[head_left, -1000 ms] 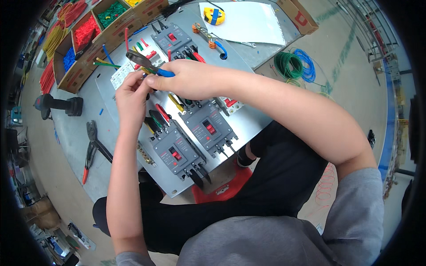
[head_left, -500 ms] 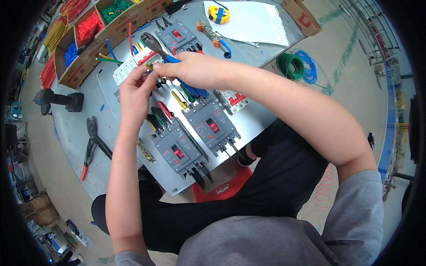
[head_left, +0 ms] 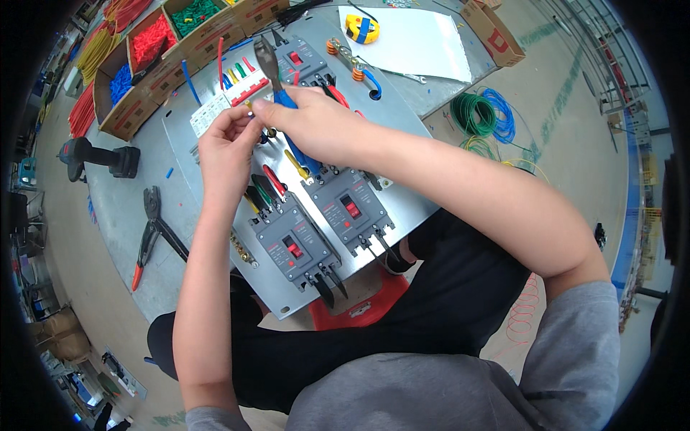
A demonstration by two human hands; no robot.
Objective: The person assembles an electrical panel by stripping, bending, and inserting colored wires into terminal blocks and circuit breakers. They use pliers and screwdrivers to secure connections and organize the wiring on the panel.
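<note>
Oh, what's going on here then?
A person is working bare-handed over a metal panel carrying grey switches. The right hand holds blue-handled pliers. The left hand is curled close by; whatever it might be pinching is too hidden to make out.

Breakers on plate, drill & crimper to its L, tape meas. on sheet behind.

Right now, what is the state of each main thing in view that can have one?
Right grip: closed around blue-handled pliers.
Left grip: curled, contents unclear.
Crimping tool: on the table, handles spread.
Cordless driver: lying on side.
Tape measure: resting on white sheet.
Green cable: coiled.
Cardboard box: open, things inside.
Nearest breaker: on metal plate; on or off unclear.
</note>
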